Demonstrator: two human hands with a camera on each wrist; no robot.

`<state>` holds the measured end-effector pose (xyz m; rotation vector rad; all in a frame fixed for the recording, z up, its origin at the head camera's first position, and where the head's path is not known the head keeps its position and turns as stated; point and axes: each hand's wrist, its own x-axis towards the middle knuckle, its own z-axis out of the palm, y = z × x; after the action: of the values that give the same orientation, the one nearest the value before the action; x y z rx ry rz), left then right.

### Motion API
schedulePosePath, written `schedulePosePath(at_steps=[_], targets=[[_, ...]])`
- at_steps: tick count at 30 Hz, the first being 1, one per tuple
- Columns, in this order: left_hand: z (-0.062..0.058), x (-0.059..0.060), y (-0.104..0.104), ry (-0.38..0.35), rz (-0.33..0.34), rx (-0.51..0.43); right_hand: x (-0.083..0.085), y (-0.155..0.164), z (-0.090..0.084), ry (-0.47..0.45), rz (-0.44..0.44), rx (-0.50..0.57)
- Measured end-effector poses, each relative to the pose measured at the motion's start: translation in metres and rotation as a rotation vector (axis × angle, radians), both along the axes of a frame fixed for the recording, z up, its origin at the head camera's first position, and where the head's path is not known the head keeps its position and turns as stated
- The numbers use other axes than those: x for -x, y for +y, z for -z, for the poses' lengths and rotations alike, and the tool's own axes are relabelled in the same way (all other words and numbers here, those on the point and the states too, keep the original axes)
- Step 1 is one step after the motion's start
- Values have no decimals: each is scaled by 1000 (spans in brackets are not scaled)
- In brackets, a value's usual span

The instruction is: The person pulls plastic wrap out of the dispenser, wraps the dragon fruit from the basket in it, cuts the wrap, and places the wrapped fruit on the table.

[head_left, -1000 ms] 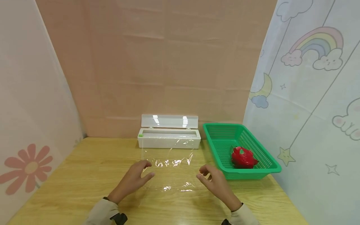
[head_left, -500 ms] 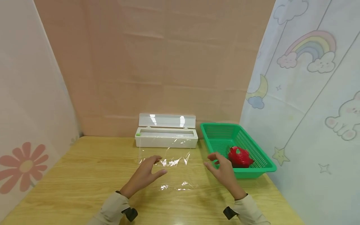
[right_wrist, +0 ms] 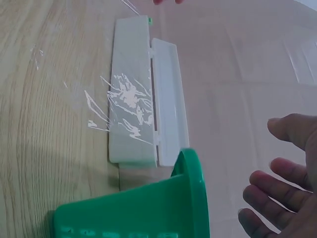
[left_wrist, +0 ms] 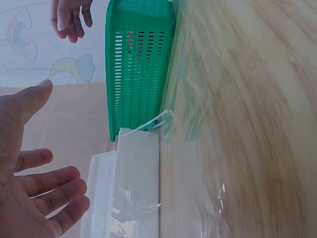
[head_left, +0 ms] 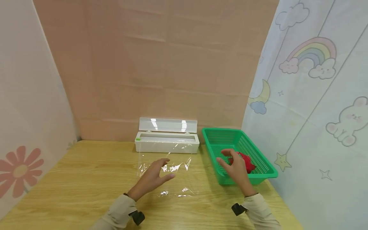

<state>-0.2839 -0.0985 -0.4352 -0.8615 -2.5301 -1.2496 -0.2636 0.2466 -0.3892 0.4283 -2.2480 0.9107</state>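
Note:
A white cling film dispenser [head_left: 166, 147] stands at the back of the table with its lid [head_left: 168, 125] raised. From it a sheet of clear cling film [head_left: 174, 168] runs forward over the table, wrinkled and shiny. My left hand [head_left: 152, 178] hovers over the film's left part, fingers loose, holding nothing. Over the left side of a green basket [head_left: 261, 176] is my right hand [head_left: 238, 169], fingers spread and bent a little, also with nothing in it. Partly hidden behind that hand, a red thing with pointed tips [head_left: 248, 163], looking like a dragon fruit, lies in the basket.
The wooden table [head_left: 95, 172] reaches a brown cloth backdrop [head_left: 161, 73] at the back. Printed curtains [head_left: 304, 134] close off both sides. The basket's raised rim stands between the dispenser and the right curtain.
My right hand has moved right and forward, from beside the film to over the basket. My left hand has drifted right across the film. The view has turned slightly to the right.

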Motion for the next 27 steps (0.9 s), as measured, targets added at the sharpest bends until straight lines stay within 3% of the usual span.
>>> schedulePosePath(at_steps=[8, 16, 27], targets=[[-1, 2, 5, -4, -20, 17, 10, 17, 0, -50, 50, 8], [0, 3, 10, -6, -6, -9, 14, 29, 0, -21, 94, -7], [1, 6, 15, 6, -1, -5, 21, 47, 7, -86, 143, -12]])
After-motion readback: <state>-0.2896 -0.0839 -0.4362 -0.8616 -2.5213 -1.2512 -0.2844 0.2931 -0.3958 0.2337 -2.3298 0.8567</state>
